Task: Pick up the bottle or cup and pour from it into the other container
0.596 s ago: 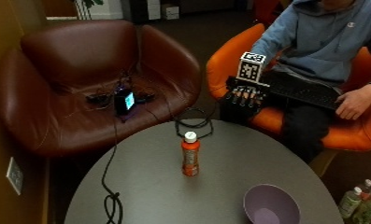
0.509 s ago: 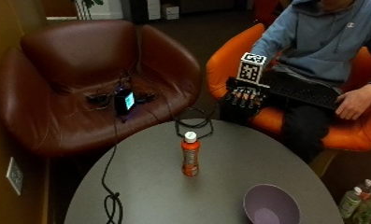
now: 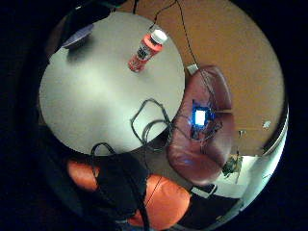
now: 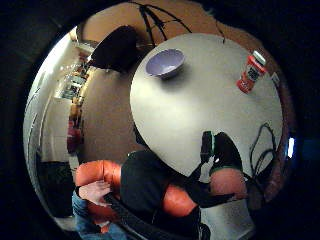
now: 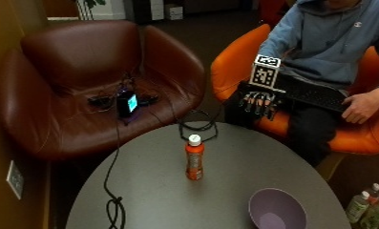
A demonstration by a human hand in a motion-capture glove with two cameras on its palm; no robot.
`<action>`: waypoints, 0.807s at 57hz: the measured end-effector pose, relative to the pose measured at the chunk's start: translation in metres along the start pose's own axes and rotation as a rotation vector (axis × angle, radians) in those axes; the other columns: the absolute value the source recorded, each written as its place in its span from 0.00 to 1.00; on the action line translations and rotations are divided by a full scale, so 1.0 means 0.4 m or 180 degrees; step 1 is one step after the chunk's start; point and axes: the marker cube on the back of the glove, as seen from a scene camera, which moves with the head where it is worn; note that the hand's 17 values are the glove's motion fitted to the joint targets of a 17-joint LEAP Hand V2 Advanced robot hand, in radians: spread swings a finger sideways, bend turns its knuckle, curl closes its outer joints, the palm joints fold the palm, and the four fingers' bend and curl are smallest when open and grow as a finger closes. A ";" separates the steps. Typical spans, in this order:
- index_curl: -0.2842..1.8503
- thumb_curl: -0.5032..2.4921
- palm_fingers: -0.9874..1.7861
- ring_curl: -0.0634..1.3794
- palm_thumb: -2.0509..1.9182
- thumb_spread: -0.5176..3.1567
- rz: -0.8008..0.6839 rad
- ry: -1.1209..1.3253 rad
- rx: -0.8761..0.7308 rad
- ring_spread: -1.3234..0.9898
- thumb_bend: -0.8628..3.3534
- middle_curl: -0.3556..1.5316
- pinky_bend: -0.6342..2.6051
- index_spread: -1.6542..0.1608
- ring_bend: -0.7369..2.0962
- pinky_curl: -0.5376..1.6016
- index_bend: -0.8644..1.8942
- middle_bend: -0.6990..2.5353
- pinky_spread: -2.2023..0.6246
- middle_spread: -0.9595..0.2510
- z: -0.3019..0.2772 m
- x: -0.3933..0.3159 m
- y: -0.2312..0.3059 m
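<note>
nothing has been poured yet, as far as i can see. the orange bottle (image 5: pixel 194 160) stands straight up near the middle of the round grey table (image 5: pixel 151 191), with its white cap on top. the purple bowl (image 5: pixel 277 210) sits near the table's edge, well apart from the bottle, and it looks empty inside.

the person sits in the orange chair (image 5: pixel 240 71) beside the table. the gloved right hand (image 5: pixel 257 102) is up in the air by the table's far edge, not over the bottle and not touching it. its fingers hang down, only a little bent, and they hold nothing. the bare hand (image 5: pixel 361 106) rests on the lap and does nothing with the things.

from the palm views you can see the same: the bottle (image 3: pixel 144 49) is far off on the table top, and the bowl (image 4: pixel 165 62) is far off too, so the hand is not close to either one.

so i think the job is right at the start. the hand must reach across to the bottle, take hold of it, and lift it. the cap looks like it is on, so it may need to come off first. then the bottle has to go over to the bowl and tip. all of that is left to do.

a brown chair (image 5: pixel 87 86) with a little glowing screen (image 5: pixel 127 102) stands next to the table, and a black cable (image 5: pixel 112 191) runs from it across the table top.
</note>
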 end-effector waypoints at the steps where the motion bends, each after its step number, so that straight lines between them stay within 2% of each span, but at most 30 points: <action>1: 0.25 0.30 0.44 0.19 0.72 0.39 -0.0007 0.0002 -0.0010 0.54 0.24 0.30 0.34 0.70 0.38 0.38 0.37 0.27 0.86 0.69 -0.003 -0.007 -0.005; 16: 0.26 0.32 0.43 0.21 0.73 0.40 -0.0122 0.0054 -0.0002 0.54 0.22 0.31 0.34 0.69 0.38 0.40 0.37 0.27 0.86 0.69 -0.035 -0.076 -0.100; 46: 0.26 0.34 0.43 0.23 0.74 0.41 -0.0140 0.0133 -0.0035 0.54 0.20 0.33 0.33 0.69 0.38 0.41 0.37 0.27 0.86 0.69 -0.055 -0.088 -0.284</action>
